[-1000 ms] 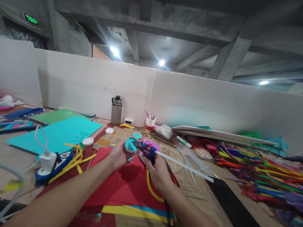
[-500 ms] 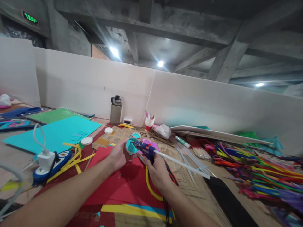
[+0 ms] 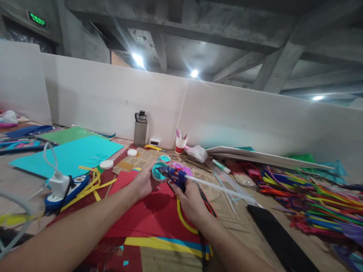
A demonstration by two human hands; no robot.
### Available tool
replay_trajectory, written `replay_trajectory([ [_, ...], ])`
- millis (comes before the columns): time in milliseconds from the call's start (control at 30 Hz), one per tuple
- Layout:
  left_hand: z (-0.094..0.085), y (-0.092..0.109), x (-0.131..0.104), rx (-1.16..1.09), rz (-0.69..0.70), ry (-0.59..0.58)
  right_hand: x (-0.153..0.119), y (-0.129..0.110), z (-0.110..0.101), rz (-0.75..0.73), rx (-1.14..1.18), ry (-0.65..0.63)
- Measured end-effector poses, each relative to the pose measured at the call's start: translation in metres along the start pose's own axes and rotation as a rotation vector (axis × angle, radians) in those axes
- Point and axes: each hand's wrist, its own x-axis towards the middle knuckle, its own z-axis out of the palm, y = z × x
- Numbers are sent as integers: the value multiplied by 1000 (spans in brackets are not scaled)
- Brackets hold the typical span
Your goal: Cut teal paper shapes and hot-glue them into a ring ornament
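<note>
My left hand (image 3: 144, 182) is wrapped round a small round cup (image 3: 154, 174) with a turquoise inside, tilted so its mouth faces me. In my right hand (image 3: 191, 198) is a blue hot glue gun (image 3: 178, 178), a long clear glue stick (image 3: 218, 186) poking out of its back. The gun's dark nozzle reaches into the mouth of the cup; whether it touches the inside I cannot tell. Red paper sheets (image 3: 136, 211) lie beneath both hands. Just behind stand another turquoise-filled cup (image 3: 165, 158) and a purple-pink one (image 3: 178, 166).
A power strip (image 3: 68, 194) with a white plug lies left, near yellow paper strips (image 3: 96, 185) and turquoise card (image 3: 70, 155). At the back stand a grey bottle (image 3: 140, 130) and a paper cup of pens (image 3: 180, 144). Colourful pipe cleaners (image 3: 306, 200) and a black slab (image 3: 280, 238) are right.
The view has shifted slightly, so the whole scene sits a little further right. Both hands keep their grip, and the nozzle is still at the mouth of the cup.
</note>
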Motion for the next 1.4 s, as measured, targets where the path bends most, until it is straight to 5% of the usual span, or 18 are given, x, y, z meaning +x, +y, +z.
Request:
replay_trajectory([
  [567,-2,-7,3,-23,63,-31,3,-3,-3,-71,45,94],
  [1033,4,-8,-1,-39,69,-45,3,1,-4,8,-38,115],
  [1400,7,-10,-2,-34,27,-23,3,0,0,-110,15,95],
])
